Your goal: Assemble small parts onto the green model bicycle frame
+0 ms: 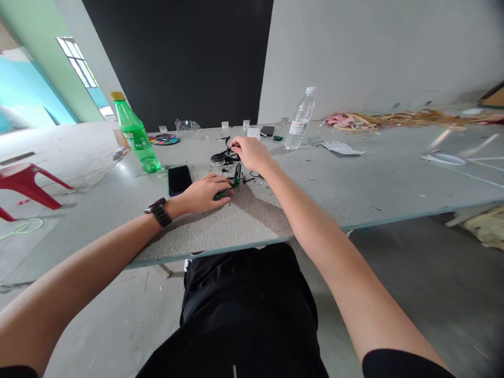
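Small black parts (224,156) under right hand (249,151), perhaps too tiny to identify.

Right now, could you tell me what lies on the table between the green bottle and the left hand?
In the head view, a dark phone lies flat between the green bottle and the left hand.

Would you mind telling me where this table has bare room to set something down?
The woven mat is bare between the left hand and the near table edge. The tabletop right of the right hand, below the clear bottle, is mostly bare. It is crowded around the small black parts, phone and green bottle.
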The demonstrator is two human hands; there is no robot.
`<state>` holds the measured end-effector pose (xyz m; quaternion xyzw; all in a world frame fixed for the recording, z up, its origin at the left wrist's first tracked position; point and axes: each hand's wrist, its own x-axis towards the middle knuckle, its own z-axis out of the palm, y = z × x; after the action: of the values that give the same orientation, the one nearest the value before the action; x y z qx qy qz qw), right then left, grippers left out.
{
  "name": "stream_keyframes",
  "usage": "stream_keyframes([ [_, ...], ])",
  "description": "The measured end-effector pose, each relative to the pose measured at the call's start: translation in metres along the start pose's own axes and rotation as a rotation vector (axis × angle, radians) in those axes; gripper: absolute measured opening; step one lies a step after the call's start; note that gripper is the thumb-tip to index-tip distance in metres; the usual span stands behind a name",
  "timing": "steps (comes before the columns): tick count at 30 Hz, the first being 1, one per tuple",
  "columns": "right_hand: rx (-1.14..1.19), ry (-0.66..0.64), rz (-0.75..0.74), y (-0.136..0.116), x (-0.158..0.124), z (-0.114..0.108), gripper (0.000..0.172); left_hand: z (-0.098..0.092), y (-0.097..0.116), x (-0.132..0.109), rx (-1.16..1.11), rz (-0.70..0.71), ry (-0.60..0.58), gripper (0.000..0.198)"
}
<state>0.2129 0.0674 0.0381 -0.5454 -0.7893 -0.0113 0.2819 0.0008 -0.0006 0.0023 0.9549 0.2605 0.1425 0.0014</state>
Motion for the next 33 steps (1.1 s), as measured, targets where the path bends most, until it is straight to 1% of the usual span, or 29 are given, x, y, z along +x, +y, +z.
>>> stream_keyframes([
  [3, 0.009, -0.003, -0.03, -0.002, 0.0, 0.0, 0.031, 0.0, 0.0, 0.0, 0.001, -0.008, 0.003, 0.029],
  [5, 0.021, -0.026, -0.034, -0.004, 0.0, -0.001, 0.037, 0.001, 0.0, -0.001, -0.007, -0.013, 0.011, 0.028],
  [8, 0.066, -0.075, -0.057, -0.008, -0.001, -0.003, 0.046, 0.004, 0.001, -0.002, -0.036, -0.057, 0.072, 0.029],
  [10, 0.114, -0.106, -0.112, -0.011, -0.002, -0.005, 0.045, 0.005, 0.001, -0.003, -0.044, -0.108, 0.123, 0.035],
  [13, 0.181, -0.147, -0.184, -0.015, -0.005, -0.007, 0.041, 0.006, 0.002, -0.003, -0.054, -0.161, 0.14, 0.043],
  [15, 0.196, -0.147, -0.191, -0.017, -0.006, -0.008, 0.04, 0.007, 0.003, -0.003, -0.075, -0.181, 0.148, 0.046],
  [18, 0.185, -0.138, -0.184, -0.018, -0.006, -0.009, 0.041, 0.008, 0.002, -0.002, -0.087, -0.216, 0.205, 0.054],
  [20, 0.175, -0.151, -0.199, -0.019, -0.007, -0.009, 0.041, 0.009, 0.0, -0.001, -0.082, -0.233, 0.229, 0.056],
  [24, 0.164, -0.16, -0.237, -0.019, -0.006, -0.006, 0.04, 0.011, -0.002, 0.0, -0.068, -0.253, 0.227, 0.056],
  [27, 0.144, -0.14, -0.196, -0.011, -0.004, -0.005, 0.041, 0.011, -0.002, 0.0, -0.062, -0.269, 0.249, 0.061],
  [30, 0.073, -0.103, -0.081, 0.004, -0.001, -0.005, 0.043, 0.012, -0.003, 0.0, -0.072, -0.274, 0.267, 0.065],
  [31, 0.019, -0.101, -0.033, 0.011, 0.0, -0.005, 0.041, 0.012, -0.003, 0.0, -0.076, -0.273, 0.271, 0.065],
  [33, -0.095, -0.149, 0.038, 0.022, 0.001, -0.004, 0.028, 0.013, -0.004, 0.0, -0.08, -0.269, 0.275, 0.065],
])
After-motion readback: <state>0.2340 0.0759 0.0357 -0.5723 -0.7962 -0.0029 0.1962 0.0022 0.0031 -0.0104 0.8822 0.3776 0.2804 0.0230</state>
